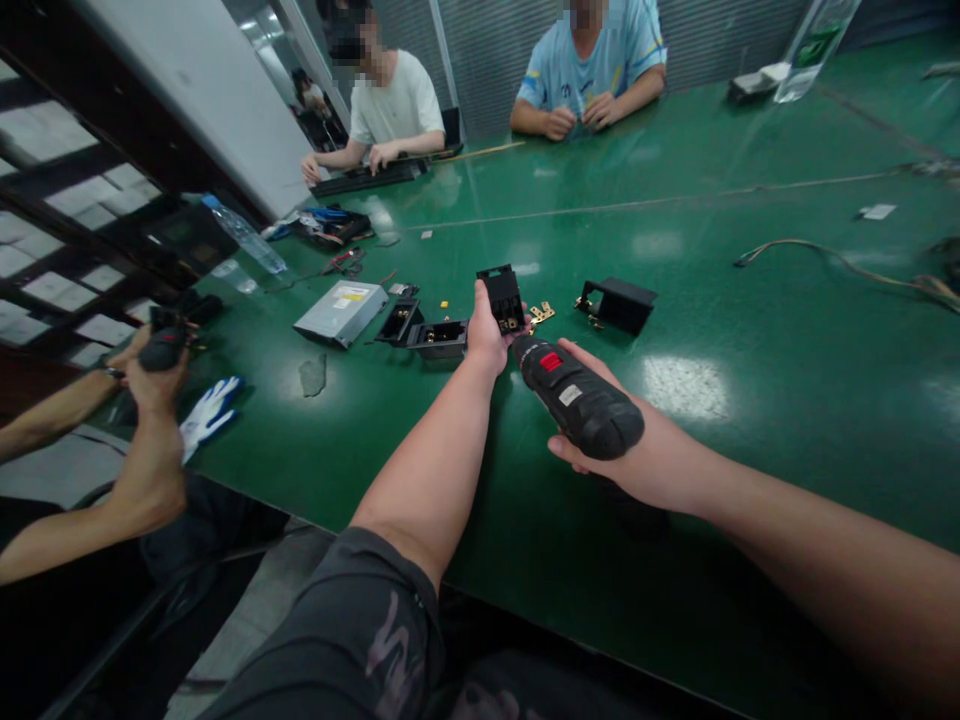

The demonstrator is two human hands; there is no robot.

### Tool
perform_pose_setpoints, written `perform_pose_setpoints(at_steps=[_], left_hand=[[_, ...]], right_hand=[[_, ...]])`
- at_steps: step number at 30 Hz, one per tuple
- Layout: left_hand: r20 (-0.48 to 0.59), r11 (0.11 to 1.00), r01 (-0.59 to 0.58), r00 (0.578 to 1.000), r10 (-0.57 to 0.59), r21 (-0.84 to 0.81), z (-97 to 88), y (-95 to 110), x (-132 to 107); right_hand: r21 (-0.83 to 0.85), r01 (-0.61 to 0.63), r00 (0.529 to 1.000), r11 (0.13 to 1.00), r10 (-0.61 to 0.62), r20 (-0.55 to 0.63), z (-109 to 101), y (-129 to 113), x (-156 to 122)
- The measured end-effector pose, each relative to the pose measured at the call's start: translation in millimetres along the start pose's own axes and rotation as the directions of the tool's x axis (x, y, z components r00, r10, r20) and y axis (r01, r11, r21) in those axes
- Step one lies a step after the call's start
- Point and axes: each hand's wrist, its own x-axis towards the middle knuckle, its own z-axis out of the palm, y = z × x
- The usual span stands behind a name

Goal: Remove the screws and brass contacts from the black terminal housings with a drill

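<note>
My left hand (489, 335) is closed around a small black plastic housing (501, 296) with brass-coloured metal inside, held up over the table. In my right hand (630, 470) is a black cordless screwdriver (577, 395) with a red switch on top, its nose pointing at the housing. Whether the bit touches the housing is hidden. Close to my left hand lie another black housing (441, 342) and several brass-coloured metal pieces (541, 316). A third black housing (622, 303) rests on its side to the right.
A grey disc drive (341, 312) and a white-blue glove (210, 415) lie left on the green table (420, 440). At far left a co-worker's hands (154, 365) hold a dark power tool. Two people sit opposite. A cable (825, 248) runs along the right; a water bottle (244, 235) lies back left.
</note>
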Motion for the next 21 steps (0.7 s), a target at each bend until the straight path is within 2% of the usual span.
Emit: perform_pose_setpoints(at_steps=[7,14,21], left_hand=[[-0.017,0.999,-0.041,0.999,0.041,0.027,-1.4,-2.6,4.3],[0.014,0.998,-0.050,0.999,0.050,0.025,-5.1,-7.6,12.8],[-0.006,0.999,-0.037,0.999,0.037,0.015,-3.1,-5.1,8.6]], right_hand=[[-0.001,0.009,1.000,1.000,-0.009,0.003,-0.4,3.2,-0.3],[-0.018,-0.008,1.000,1.000,0.008,-0.001,-0.1,2.0,0.4],[0.000,-0.007,1.000,1.000,0.007,0.003,-0.2,2.3,-0.3]])
